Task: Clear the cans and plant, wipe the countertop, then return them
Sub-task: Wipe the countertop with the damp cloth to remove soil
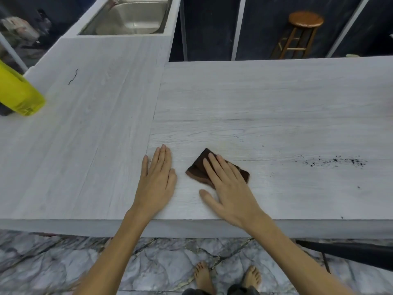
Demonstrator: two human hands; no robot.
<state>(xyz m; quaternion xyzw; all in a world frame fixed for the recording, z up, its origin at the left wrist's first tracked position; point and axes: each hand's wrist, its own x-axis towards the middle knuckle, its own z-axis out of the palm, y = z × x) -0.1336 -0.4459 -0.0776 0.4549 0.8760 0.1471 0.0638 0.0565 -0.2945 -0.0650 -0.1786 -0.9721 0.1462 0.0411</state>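
Observation:
My right hand [228, 186] lies flat with straight fingers on a folded dark brown cloth [196, 169], pressing it onto the pale wood-grain countertop [255, 99]. My left hand [158, 177] rests flat on the counter just left of the cloth, fingers straight and together. A scatter of dark soil crumbs [333, 161] lies on the counter to the right of the cloth. No cans and no plant are in view.
A yellow container [18, 92] stands at the counter's left edge. A steel sink [129, 15] is set in the far left wing. A wooden stool [302, 33] stands beyond the counter. The counter's front edge [191, 227] runs below my wrists.

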